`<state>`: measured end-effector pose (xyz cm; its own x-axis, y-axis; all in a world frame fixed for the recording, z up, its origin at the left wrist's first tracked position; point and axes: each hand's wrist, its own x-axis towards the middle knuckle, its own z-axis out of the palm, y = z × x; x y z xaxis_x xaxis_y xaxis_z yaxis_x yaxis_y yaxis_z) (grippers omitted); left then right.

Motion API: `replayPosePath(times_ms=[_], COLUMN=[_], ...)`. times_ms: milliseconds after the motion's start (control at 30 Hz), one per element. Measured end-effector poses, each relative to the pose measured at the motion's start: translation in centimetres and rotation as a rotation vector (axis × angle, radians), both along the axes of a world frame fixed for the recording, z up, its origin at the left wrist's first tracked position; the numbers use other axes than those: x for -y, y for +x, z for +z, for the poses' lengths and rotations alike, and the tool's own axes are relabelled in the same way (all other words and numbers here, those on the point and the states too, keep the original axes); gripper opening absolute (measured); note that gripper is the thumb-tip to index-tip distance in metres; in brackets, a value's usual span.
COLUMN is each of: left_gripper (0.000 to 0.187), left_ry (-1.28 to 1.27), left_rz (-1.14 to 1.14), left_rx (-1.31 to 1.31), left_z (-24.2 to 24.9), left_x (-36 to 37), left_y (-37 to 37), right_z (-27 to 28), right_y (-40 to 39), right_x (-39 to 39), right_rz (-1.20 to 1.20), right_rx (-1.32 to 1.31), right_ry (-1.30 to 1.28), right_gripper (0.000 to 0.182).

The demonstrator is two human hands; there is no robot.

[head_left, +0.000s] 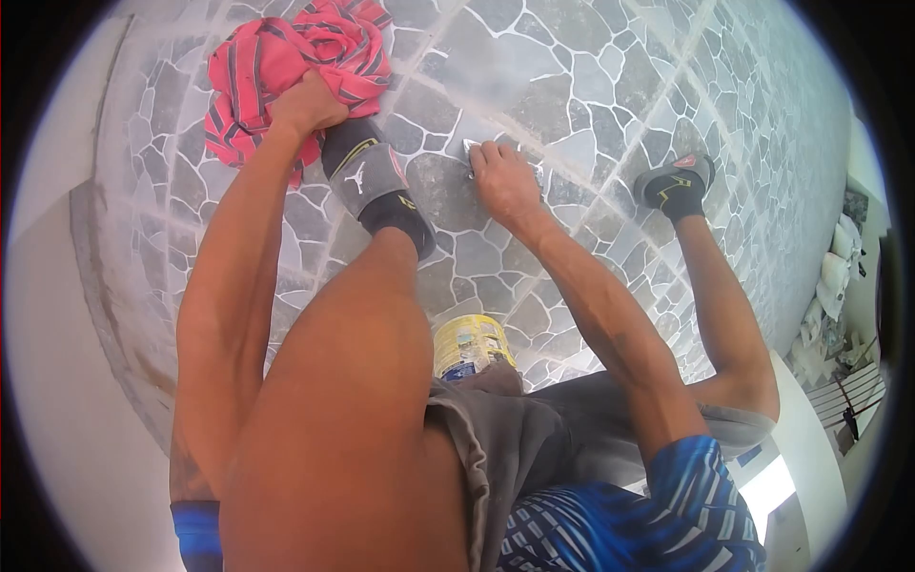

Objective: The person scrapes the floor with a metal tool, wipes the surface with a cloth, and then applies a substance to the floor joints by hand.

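Note:
At the upper left, my left hand (310,103) grips a pink cloth with dark stripes (262,81), which lies bunched on the grey patterned tile floor (477,71). Just beside that hand is my foot in a dark sock and grey slide (367,176). Near the middle of the view, my right hand (505,181) is closed with its fingers bent down at the floor. Something small and pale shows at its fingertips, too hidden to make out. White lines run between the stone shapes around both hands.
A yellow bucket (472,343) stands below my right hand, between my legs, with a brown cloth (491,379) at its rim. My other foot (677,186) is at the right. White bags (835,267) and clutter lie along the far right edge.

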<state>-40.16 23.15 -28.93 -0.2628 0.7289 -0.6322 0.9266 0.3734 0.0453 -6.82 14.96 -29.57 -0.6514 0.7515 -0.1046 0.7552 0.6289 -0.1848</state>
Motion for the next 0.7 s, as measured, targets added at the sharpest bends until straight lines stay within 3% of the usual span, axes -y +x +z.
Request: replayPosePath(times_ms=[167,267,467,600,700], left_gripper=[0.081,0.081,0.082,0.082,0.081], left_ry=[-0.098,0.106,-0.041,0.06,-0.081], left_rz=[0.055,-0.021,0.042,-0.004,0.013], left_rx=[0.104,-0.041,0.033,-0.012,0.03], left_z=[2.3,0.5,1.0,0.2,0.4], left_x=[0.3,1.2,0.8,0.9,0.2], left_y=[0.5,0.5,0.4,0.4,0.2], right_z=[-0.2,-0.2,-0.7,0.0,0.3], right_y=[-2.3,-1.7,-3.5,-3.2,-3.8], right_x=[-3.8,-2.1,-4.5,-2.5,-2.6], right_rz=[-0.046,-0.027,-0.059,-0.033,-0.024], right_rx=[-0.01,-0.019,-0.026,0.005,0.009], right_ry=[0.044,0.01,0.02,0.011,0.001], right_gripper=[0.013,0.012,0.011,0.012,0.013])
